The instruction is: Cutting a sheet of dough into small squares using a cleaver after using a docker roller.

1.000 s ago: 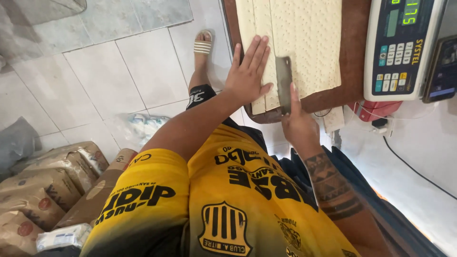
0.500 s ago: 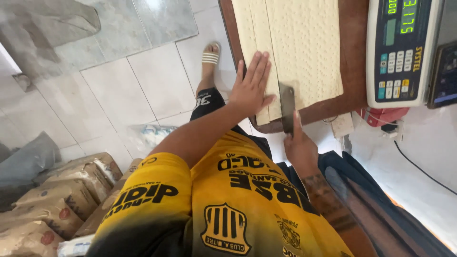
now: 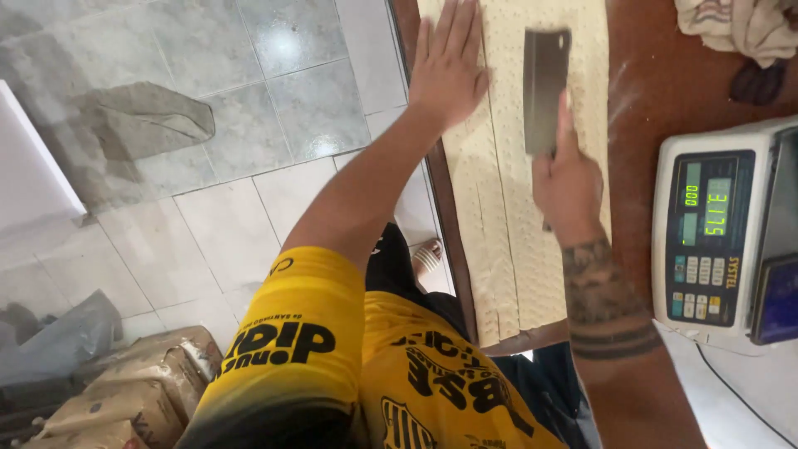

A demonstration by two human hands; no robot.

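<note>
Pale cream dotted dough sheet (image 3: 532,241), steel-grey cleaver (image 3: 544,87), reddish-brown table (image 3: 665,91), yellow-and-black shirt (image 3: 332,357) (black lettering), grey-white floor tiles (image 3: 249,100)

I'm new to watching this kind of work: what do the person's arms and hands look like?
Both hands, left hand and right hand, are bare, with no gloves or rings visible. The right forearm carries dark tattoo bands near the wrist. A yellow short sleeve with black lettering covers the left upper arm.

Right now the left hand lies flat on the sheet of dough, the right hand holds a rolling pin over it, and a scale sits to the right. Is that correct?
Not quite. The right hand holds a cleaver, not a rolling pin, as the head view shows. The rest stands: the left hand lies flat on the dough sheet, and the scale sits to the right.
</note>
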